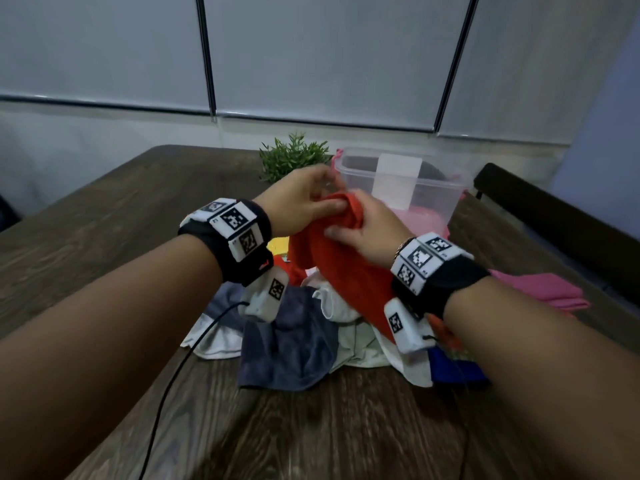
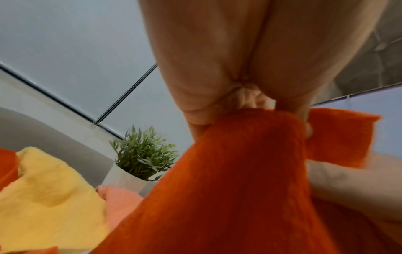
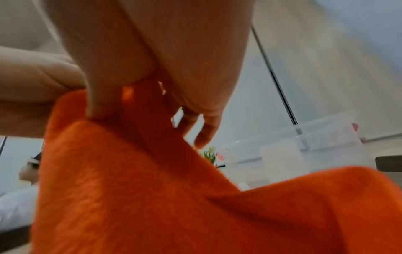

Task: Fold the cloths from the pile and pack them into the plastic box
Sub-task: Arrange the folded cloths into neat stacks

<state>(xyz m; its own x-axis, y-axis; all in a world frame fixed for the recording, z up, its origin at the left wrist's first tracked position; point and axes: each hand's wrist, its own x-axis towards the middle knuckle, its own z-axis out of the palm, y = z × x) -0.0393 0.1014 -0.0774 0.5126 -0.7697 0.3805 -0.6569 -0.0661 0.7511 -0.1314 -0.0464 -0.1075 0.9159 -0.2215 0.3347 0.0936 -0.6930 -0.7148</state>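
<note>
An orange-red cloth [image 1: 341,258] hangs lifted above the pile [image 1: 294,337] in the middle of the table. My left hand [image 1: 304,199] pinches its top edge between thumb and fingers, seen close in the left wrist view as the cloth [image 2: 239,180] bunched under the fingertips. My right hand [image 1: 367,230] grips the same cloth [image 3: 174,197] just to the right, thumb on its front. The clear plastic box [image 1: 408,181] stands right behind both hands with pink cloth inside.
A small green plant [image 1: 294,155] stands left of the box. Folded pink cloth [image 1: 547,292] lies at the right table edge. A yellow cloth [image 2: 47,197] lies in the pile. A dark chair back [image 1: 554,216] is at the right. A cable [image 1: 166,393] trails over the table [image 1: 104,209].
</note>
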